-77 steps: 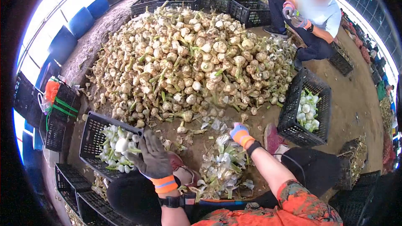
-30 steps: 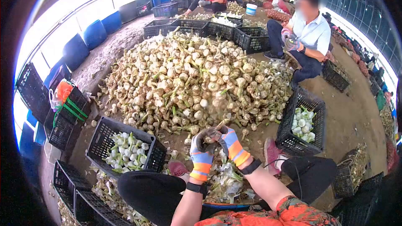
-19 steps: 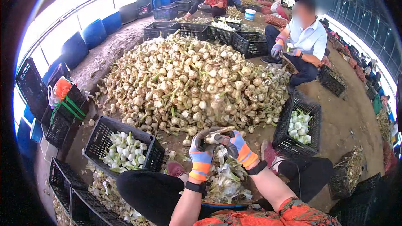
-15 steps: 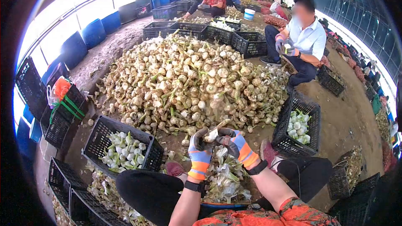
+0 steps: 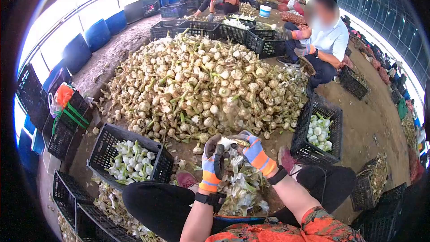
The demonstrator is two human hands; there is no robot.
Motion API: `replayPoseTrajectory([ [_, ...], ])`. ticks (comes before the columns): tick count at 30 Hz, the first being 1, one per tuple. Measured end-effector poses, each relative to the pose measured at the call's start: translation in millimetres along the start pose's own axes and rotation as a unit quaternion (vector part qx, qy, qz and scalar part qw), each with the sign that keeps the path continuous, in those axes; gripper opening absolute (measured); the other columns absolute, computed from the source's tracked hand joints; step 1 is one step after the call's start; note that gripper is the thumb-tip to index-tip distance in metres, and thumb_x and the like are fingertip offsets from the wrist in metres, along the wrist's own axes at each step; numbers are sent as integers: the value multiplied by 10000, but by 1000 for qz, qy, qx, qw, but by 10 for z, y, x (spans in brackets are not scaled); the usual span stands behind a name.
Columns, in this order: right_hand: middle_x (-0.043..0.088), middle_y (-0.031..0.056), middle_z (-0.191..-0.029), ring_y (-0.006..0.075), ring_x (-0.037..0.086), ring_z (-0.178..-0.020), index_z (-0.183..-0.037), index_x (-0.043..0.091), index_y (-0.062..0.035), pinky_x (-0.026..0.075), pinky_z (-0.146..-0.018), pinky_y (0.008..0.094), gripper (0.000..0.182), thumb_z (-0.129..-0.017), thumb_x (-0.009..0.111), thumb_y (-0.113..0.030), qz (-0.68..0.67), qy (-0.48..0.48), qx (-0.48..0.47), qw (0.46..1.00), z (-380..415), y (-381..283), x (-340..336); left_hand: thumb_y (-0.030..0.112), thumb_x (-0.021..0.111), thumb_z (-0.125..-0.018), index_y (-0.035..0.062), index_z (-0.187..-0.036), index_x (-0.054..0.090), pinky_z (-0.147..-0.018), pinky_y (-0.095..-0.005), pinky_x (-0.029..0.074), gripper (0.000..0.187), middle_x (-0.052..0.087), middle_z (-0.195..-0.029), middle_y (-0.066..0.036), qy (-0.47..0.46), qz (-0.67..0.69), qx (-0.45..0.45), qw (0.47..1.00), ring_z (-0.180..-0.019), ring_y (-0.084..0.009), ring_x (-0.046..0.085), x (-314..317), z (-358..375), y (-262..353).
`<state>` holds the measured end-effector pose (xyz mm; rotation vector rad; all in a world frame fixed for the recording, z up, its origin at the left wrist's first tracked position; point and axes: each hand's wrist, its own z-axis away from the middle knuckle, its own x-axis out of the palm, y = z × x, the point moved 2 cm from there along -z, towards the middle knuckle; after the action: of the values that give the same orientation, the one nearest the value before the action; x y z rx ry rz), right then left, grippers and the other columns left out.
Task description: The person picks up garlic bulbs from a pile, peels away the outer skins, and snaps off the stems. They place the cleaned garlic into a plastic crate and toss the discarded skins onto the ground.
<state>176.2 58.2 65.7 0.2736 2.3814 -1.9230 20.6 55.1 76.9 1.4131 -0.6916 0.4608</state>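
My left hand (image 5: pixel 212 161), in an orange, blue and grey work glove, is closed on one end of a garlic bulb (image 5: pixel 228 143). My right hand (image 5: pixel 256 152), gloved the same way, pinches the other end, where a brownish stem or skin shows; its fingertips are partly hidden. Under my hands, between my feet, lies a heap of pale peeled garlic skins (image 5: pixel 242 186). Just beyond stands a large pile of unpeeled garlic (image 5: pixel 197 89). Cleaned white bulbs (image 5: pixel 134 161) fill part of the black crate (image 5: pixel 101 152) at my left, and more bulbs (image 5: pixel 319 133) sit in the right crate (image 5: pixel 331 107).
A person in a light shirt (image 5: pixel 333 36) sits beyond the right crate. Another person in red (image 5: pixel 226 0) works behind the pile, near several black crates (image 5: pixel 199 29). Blue barrels (image 5: pixel 76 53) line the left wall. Stacked crates (image 5: pixel 67 192) stand at my lower left.
My hands have shifted their hold on the garlic; the right hand has turned over it and moved slightly up. The person in the light shirt has moved their hands apart.
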Motion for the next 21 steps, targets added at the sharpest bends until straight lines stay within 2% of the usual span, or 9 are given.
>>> replayPoseTrajectory([
  [3,608,56,-913,86,558,-786,-996,599,3,464,-685,243,379,-676,443,133,74,61,-47,994,-7,129,-20,28,583,-810,5,-1225,409,-702,-241,492,451,524,-1100,-80,-25,36,-45,998,-882,-129,553,-95,-83,-139],
  [5,597,133,-946,196,559,-892,-959,571,35,442,-783,274,325,-644,506,85,-28,21,61,998,49,-62,18,47,570,-820,-19,-1237,388,-775,-273,486,459,515,-1112,-87,-55,-160,138,976,-921,-153,554,-48,-121,-119],
  [9,636,84,-903,143,598,-797,-1013,575,57,472,-749,271,337,-677,582,27,-170,3,101,980,34,-79,-15,56,573,-821,-30,-1215,427,-847,-300,457,428,543,-1105,-109,-63,-101,-22,993,-979,-174,542,-51,-73,-3],
  [10,644,74,-902,135,603,-806,-1001,604,39,481,-745,284,294,-714,565,-11,-276,6,127,953,47,-103,2,136,578,-830,26,-1208,463,-558,-222,482,410,607,-976,-77,-69,-129,20,989,-784,-139,601,8,-51,35],
  [14,649,78,-839,154,610,-769,-900,637,23,490,-700,290,198,-738,542,-42,-373,53,102,921,54,-25,52,154,576,-837,23,-1216,456,-563,-216,479,419,606,-986,-79,-94,-127,-2,987,-793,-139,602,3,-53,44],
  [16,648,67,-815,156,606,-733,-836,640,16,489,-667,297,154,-767,539,-77,308,72,-167,934,55,-28,-47,122,562,-852,5,-1234,434,-759,-289,488,419,558,-1101,-97,-122,-115,-97,981,-913,-164,573,-13,-9,42],
  [18,654,90,-787,207,608,-712,-825,644,-13,484,-684,310,146,-766,580,-130,-14,195,112,974,-5,464,-295,125,572,-846,8,-1243,425,-748,-293,493,439,559,-1098,-97,-136,-95,-74,983,-901,-163,578,116,72,127],
  [19,655,104,-788,228,611,-719,-856,650,-29,483,-699,310,168,-760,598,-157,-277,287,221,890,-111,1205,-431,127,581,-840,11,-1251,415,-736,-296,497,458,560,-1094,-98,-150,-77,-51,984,-889,-163,583,146,97,181],
  [21,644,132,-887,222,606,-828,-961,632,-31,474,-754,293,259,-727,623,-140,14,76,230,970,-100,1504,-462,125,614,-812,3,-1268,383,-777,-293,484,525,541,-1121,-100,-171,-19,-73,982,-925,-163,568,47,7,142],
])
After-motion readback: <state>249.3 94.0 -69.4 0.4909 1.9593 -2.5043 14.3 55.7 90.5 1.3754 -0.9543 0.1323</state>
